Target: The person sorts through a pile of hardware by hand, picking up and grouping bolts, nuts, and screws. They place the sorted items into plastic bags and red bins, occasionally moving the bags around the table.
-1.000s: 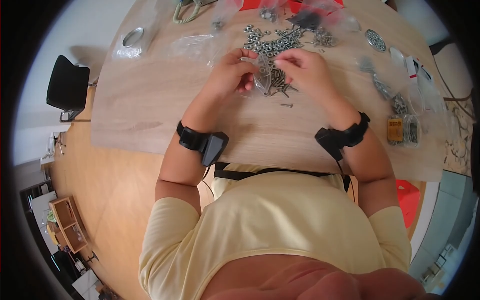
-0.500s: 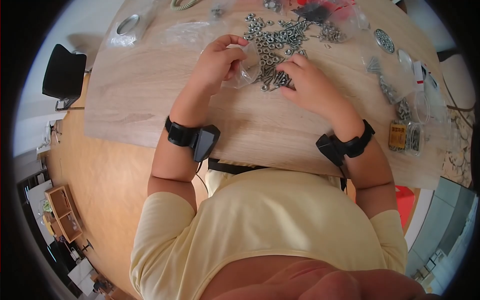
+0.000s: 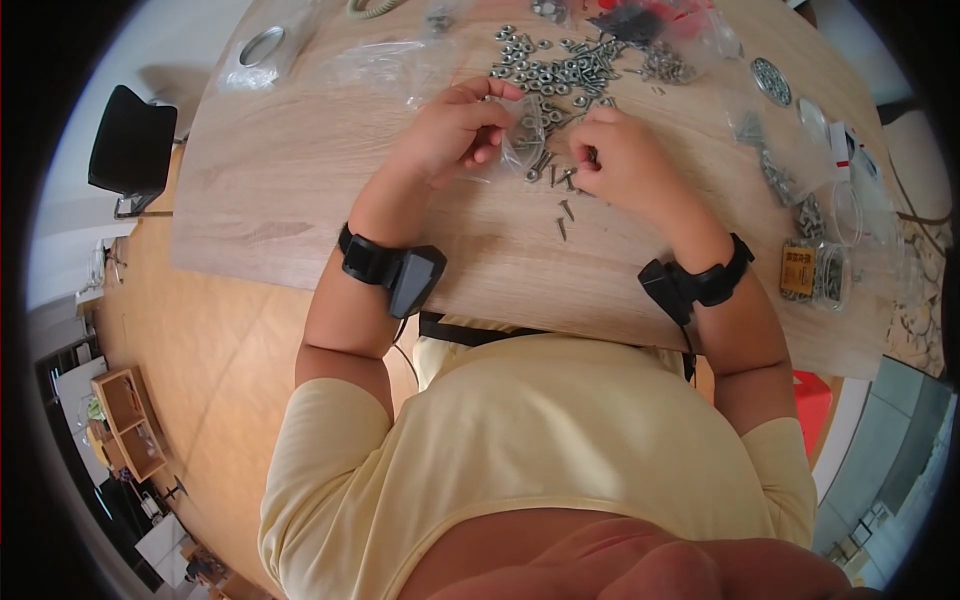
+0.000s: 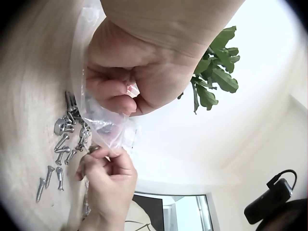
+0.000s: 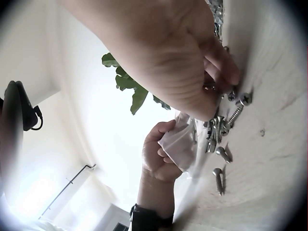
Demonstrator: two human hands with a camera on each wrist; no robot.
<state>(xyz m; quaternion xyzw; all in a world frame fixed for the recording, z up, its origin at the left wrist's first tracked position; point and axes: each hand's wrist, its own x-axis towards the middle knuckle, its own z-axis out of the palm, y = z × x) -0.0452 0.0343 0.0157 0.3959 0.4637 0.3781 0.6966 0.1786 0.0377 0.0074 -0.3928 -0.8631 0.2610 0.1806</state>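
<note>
My left hand grips a clear plastic bag by its edge, thumb and fingers curled on the film. In the left wrist view the bag hangs down from the fingers toward my right hand. Right of the bag, my right hand has its fingers curled in around screws. A bit of metal shows between those fingers in the right wrist view; most of what they hold is hidden. Below the hand lie loose screws, two of them apart from the others.
A pile of nuts and screws spreads beyond my hands. Crumpled plastic and a metal ring lie to the left. On the right are a perforated metal disc, bagged hardware and a clear box with a yellow label.
My right hand has drawn back from the screws with its fingers curled in. Two screws now lie nearer to me. My left hand has shifted right with the bag.
</note>
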